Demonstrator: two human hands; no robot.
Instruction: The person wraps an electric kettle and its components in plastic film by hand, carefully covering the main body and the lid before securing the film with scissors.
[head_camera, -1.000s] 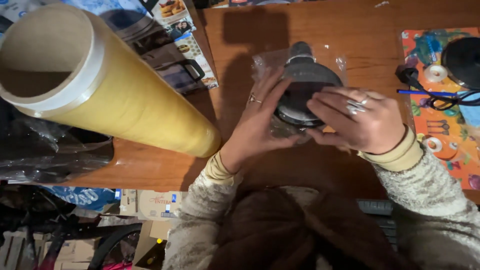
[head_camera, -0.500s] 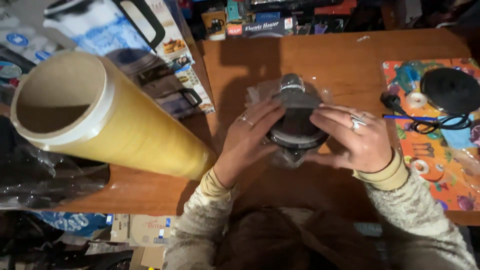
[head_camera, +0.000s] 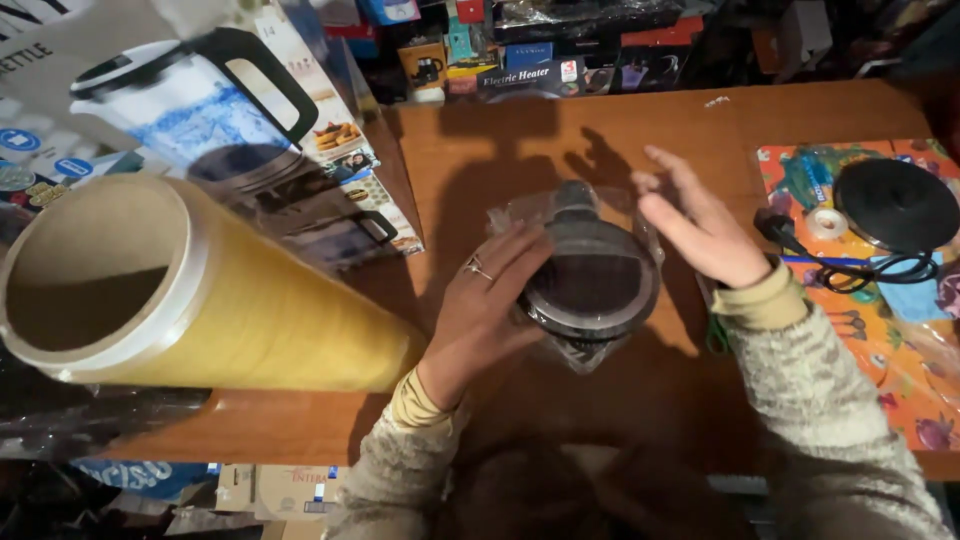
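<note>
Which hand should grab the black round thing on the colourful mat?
Probably the right hand. It is open and lifted, nearer the black round base on the mat, while the left hand rests against the plastic-wrapped kettle.

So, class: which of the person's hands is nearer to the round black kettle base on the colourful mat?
Right. The right hand hangs open just left of the kettle base; the left hand lies farther off, against the plastic-wrapped kettle.

Colours on the brown wooden bench (head_camera: 560, 130)

Dark grey kettle (head_camera: 590, 280) in clear wrap; yellow film roll (head_camera: 250, 330) with pale cardboard core; orange cartoon-patterned mat (head_camera: 900, 340) at right edge, bearing black round base (head_camera: 895, 205); beige speckled knit sleeves (head_camera: 830, 400), mustard cuffs.
</note>
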